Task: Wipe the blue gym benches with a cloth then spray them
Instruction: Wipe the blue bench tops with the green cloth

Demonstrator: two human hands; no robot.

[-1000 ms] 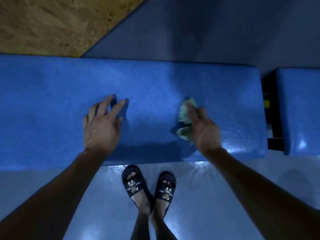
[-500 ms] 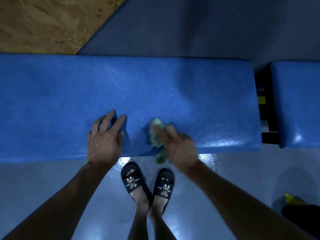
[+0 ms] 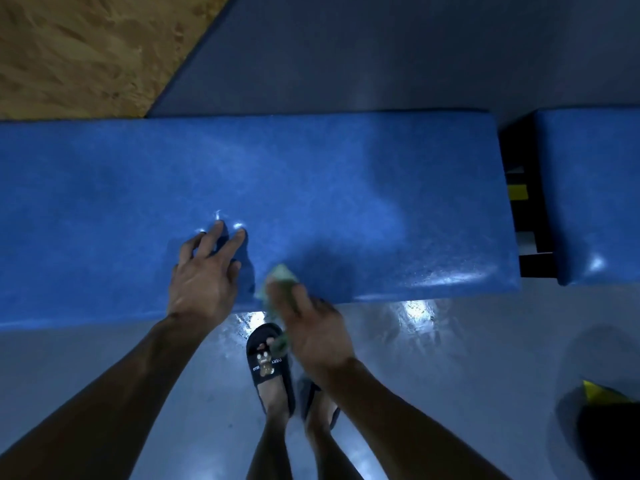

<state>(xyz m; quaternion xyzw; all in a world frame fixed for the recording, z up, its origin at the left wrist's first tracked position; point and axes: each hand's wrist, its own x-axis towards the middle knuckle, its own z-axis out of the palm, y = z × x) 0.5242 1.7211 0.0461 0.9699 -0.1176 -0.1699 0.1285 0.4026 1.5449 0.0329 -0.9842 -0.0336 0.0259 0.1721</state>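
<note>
At the blue desk's (image 3: 311, 188) near edge, the right grip (image 3: 318, 336) clutches a green cloth (image 3: 282, 277); the left grip (image 3: 204, 275) rests released beside it.

Glossy grey floor (image 3: 450, 393), black slide sandal (image 3: 266, 358) with a bear print, chipboard panel (image 3: 86, 50) at upper left, yellow-and-black object (image 3: 602, 420) at lower right, yellow tag (image 3: 517, 192) in a dark gap

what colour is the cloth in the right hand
Pale green; the cloth shows in the head view, held by the right hand at the bench edge.
</note>
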